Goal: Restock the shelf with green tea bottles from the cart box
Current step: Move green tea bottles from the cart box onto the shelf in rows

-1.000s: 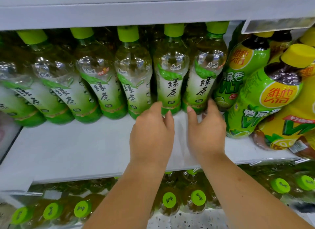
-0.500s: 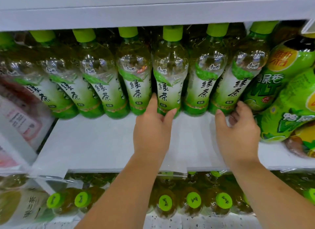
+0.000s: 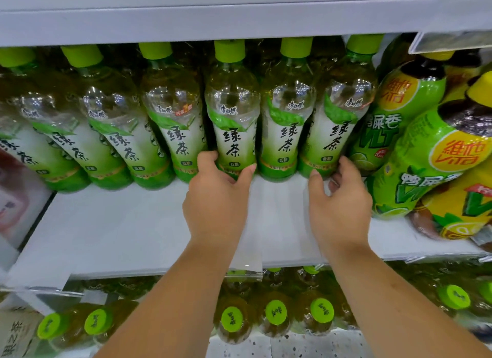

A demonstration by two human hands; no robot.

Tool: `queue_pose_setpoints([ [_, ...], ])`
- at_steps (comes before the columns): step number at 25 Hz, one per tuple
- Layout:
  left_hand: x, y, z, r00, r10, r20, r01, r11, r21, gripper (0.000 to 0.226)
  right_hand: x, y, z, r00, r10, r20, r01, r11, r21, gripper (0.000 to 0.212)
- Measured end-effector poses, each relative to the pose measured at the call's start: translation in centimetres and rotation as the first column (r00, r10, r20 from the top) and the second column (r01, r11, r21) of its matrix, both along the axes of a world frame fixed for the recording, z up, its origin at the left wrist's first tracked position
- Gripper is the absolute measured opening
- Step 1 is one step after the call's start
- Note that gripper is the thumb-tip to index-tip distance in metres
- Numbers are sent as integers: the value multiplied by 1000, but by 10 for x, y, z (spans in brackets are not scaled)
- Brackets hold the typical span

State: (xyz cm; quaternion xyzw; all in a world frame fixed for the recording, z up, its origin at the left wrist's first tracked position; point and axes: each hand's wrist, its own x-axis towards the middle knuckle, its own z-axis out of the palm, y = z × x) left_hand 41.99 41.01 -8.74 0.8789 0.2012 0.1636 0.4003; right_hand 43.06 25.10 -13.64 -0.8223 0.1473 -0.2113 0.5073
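Green tea bottles (image 3: pixel 231 123) carry lime caps and white-to-green labels with black characters; the shelf (image 3: pixel 119 229) is white.

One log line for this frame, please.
stage: aligning row | left hand: on bottle base | right hand: at end bottle base | shelf front: bare

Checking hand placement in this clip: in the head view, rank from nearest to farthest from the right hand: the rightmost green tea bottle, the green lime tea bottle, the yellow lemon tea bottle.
1. Rightmost green tea bottle: the right hand grips its base.
2. Green lime tea bottle: just right of it.
3. Yellow lemon tea bottle: far right, lying at the shelf front.
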Motion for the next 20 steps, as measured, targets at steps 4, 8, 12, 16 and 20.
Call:
queue_pose_setpoints([
  [4,0,1,0,1000,-9,-5,9,1000,-9,62,0,0,1,1000,-1,-20,1,1000,2,56],
  [8,-7,3,0,998,-56,-17,56,998,9,61,-2,1,5,998,15,-58,-15,1000,5,57],
  [12,-15,6,2,996,-80,-50,75,992,-97,53,-8,0,16,987,85,-133,-73,993,96,64],
  [16,-34,9,12,982,-143,-124,106,957,-269,50,-34,5,36,959,168,-230,-101,956,274,62],
  [20,-61,12,26,940,-324,-108,246,861,-446,48,-75,15,62,937,202,-285,-47,881,471,46],
])
